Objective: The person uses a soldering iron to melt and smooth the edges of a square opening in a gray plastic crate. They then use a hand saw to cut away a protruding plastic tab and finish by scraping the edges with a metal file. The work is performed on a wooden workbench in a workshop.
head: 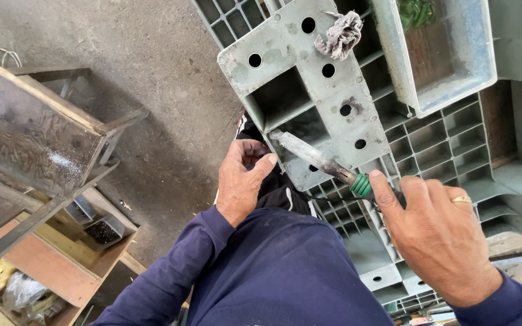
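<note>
Right hand (436,235) grips soldering iron (321,162); left hand (243,181) steadies pallet (309,78).

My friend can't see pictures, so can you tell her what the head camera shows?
A person's right hand holds a green-handled soldering iron, its flat tip pressed against a grey-green plastic pallet that the left hand steadies. A dirty rag lies on the pallet, a plastic tray sits beside it, and a metal stand is on the concrete floor.
</note>
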`<state>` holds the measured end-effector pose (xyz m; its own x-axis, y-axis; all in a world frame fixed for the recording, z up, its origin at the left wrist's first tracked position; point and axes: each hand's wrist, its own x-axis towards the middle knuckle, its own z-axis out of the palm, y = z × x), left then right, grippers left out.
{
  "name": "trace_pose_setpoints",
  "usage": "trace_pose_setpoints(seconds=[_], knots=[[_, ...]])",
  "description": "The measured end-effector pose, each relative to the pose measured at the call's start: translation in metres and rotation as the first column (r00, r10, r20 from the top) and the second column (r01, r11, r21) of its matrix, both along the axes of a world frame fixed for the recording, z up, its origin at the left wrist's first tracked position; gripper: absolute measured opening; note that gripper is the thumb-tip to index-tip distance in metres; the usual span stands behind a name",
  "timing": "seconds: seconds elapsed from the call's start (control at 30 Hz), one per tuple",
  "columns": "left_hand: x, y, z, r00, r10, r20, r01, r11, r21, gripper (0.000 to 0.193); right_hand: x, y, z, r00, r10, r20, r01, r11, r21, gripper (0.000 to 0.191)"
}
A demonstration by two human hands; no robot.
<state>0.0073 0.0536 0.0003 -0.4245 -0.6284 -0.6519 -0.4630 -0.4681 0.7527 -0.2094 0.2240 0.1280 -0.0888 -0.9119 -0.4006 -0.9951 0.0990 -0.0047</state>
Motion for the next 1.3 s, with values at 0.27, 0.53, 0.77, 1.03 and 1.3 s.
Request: trace_pose_setpoints(seconds=[0.27, 0.53, 0.77, 1.03, 1.3], knots=[[0.005, -0.004, -0.008, 0.993, 0.024, -0.115, -0.01, 0.993, 0.121, 0.049, -0.002, -0.008, 0.009, 0.992, 0.107, -0.063, -0.104, 0.993, 0.06, 0.06], [0.007, -0.004, -0.015, 0.99, 0.019, -0.139, -0.001, 0.991, 0.131, 0.054, -0.001, -0.002, 0.019, 0.994, 0.091, -0.06, -0.091, 0.996, 0.005, 0.06], [0.009, -0.002, -0.018, 0.989, 0.037, -0.142, -0.018, 0.992, 0.128, 0.054, -0.004, 0.005, 0.016, 0.992, -0.071, 0.108, 0.073, 0.997, -0.014, 0.069], [0.014, 0.002, -0.016, 0.987, 0.048, -0.154, -0.02, 0.984, 0.179, 0.049, -0.02, -0.001, 0.015, 1.0, 0.013, -0.001, -0.012, 0.995, 0.095, 0.063], [0.007, -0.001, -0.015, 0.995, -0.035, -0.092, 0.046, 0.991, 0.122, 0.052, -0.022, -0.018, 0.01, 0.982, 0.168, -0.088, -0.165, 0.986, 0.033, 0.06]])
